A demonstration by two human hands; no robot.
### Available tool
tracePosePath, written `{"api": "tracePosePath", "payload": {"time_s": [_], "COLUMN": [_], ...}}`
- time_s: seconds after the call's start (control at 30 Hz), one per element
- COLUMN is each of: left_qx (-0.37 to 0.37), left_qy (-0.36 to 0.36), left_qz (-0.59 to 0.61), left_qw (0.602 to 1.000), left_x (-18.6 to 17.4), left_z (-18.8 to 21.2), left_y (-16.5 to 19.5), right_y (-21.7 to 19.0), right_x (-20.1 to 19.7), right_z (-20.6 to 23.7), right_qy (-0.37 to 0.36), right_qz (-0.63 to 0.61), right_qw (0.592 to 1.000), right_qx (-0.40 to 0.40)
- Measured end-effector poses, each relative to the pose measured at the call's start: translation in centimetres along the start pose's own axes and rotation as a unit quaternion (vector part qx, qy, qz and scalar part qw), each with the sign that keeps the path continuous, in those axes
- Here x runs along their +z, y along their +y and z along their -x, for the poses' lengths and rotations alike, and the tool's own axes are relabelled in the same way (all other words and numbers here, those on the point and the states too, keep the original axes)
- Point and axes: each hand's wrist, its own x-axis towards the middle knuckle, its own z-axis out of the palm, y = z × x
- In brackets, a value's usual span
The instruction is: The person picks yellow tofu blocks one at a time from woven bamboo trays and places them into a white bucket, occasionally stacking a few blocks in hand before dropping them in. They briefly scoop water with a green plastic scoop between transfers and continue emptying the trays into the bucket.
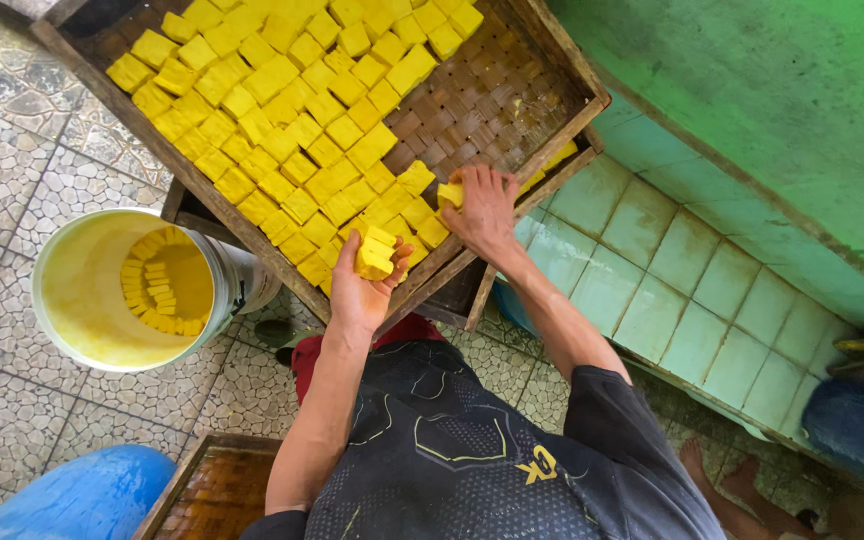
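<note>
My left hand [362, 285] cups a small stack of yellow blocks [375, 255], keeping them ready, while my right hand [484, 212] presses one block [450, 194] onto the woven tray [492, 100] beside the others.

Left hand [360, 290] holds yellow blocks [376, 252]; right hand [482, 210] sets one on the tray [512, 95]

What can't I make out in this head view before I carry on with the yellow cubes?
- Woven wooden tray: far end cut off by the top edge.
- Yellow cube under the right hand: mostly covered by fingers.
- Stack of yellow cubes in the left hand: count unclear.
- White bucket: depth hidden by yellow liquid.
- Lower tray: cut off by the bottom edge.
</note>
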Motion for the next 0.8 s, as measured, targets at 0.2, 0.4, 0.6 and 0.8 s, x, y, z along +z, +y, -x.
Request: {"api": "tracePosePath", "payload": {"time_s": [0.2,0.4,0.6,0.8], "left_qx": [0.034,0.105,0.140,0.184], "left_qy": [-0.012,-0.012,-0.020,-0.104], "left_qz": [0.029,0.061,0.065,0.162], "left_qw": [0.999,0.993,0.988,0.964], "left_x": [-0.7,0.0,0.3,-4.8], "left_z": [1.1,1.5,2.5,5.3], "left_y": [1.4,4.5,8.5,15.1], "right_y": [-3.5,-6.4,-15.2,-30.3], "right_x": [3.5,2.4,-5.8,-3.9], "right_z": [-2.0,-3.5,-3.5,-3.7], "right_qy": [0.092,-0.014,-0.162,-0.291], "right_qz": [0.017,-0.167,-0.177,-0.120], "right_qw": [0.996,0.983,0.951,0.938], "right_qx": [0.009,0.075,-0.196,-0.147]}}
